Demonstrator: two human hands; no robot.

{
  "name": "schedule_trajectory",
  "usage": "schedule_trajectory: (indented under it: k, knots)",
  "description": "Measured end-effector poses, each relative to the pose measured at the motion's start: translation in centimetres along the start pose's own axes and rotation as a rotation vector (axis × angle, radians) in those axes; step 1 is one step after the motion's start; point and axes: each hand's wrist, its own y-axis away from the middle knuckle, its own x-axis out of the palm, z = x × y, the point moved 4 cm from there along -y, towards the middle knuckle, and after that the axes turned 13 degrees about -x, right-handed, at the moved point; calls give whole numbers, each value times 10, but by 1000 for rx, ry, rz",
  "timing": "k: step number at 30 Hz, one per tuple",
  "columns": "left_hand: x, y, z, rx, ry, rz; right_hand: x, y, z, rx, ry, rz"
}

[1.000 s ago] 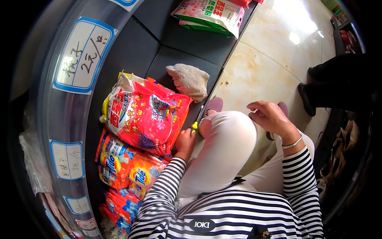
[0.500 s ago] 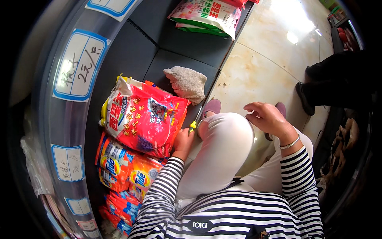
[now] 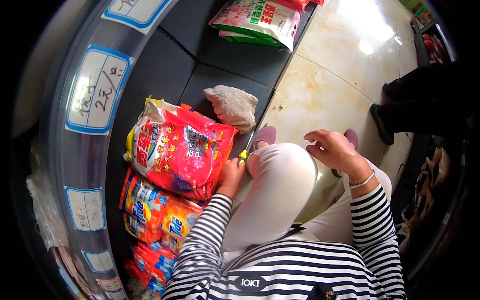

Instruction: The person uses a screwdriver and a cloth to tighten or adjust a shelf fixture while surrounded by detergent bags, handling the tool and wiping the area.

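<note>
My left hand is closed around a screwdriver with a yellow and dark handle. Its thin shaft points away from me, and the fist hides most of the handle. That hand is beside the right edge of a big red detergent bag lying on the dark shelf. Just beyond the bag is a crumpled beige cloth. Over my knees hovers my right hand, empty, with its fingers loosely bent and apart.
Orange detergent packets and blue-red packets lie nearer me on the dark-tiled shelf. White-green bags lie at its far end. A curved shelf rail with price labels borders the left. Another person's dark shoe is on the tiled floor.
Hardly anything differs. My view has shifted slightly, and both hands keep nearly the same places, the left still on the screwdriver.
</note>
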Motion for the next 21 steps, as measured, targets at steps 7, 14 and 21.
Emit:
schedule_trajectory:
  k: [7,14,21]
  knots:
    - [-4,-11,-20,14,-34,-1,0,-1,1,-14,24,10]
    - [1,-47,-57,-5,-85,-10,0,0,0,-25,59,10]
    - [0,-73,-97,69,-52,-71,1,1,-3,-14,56,30]
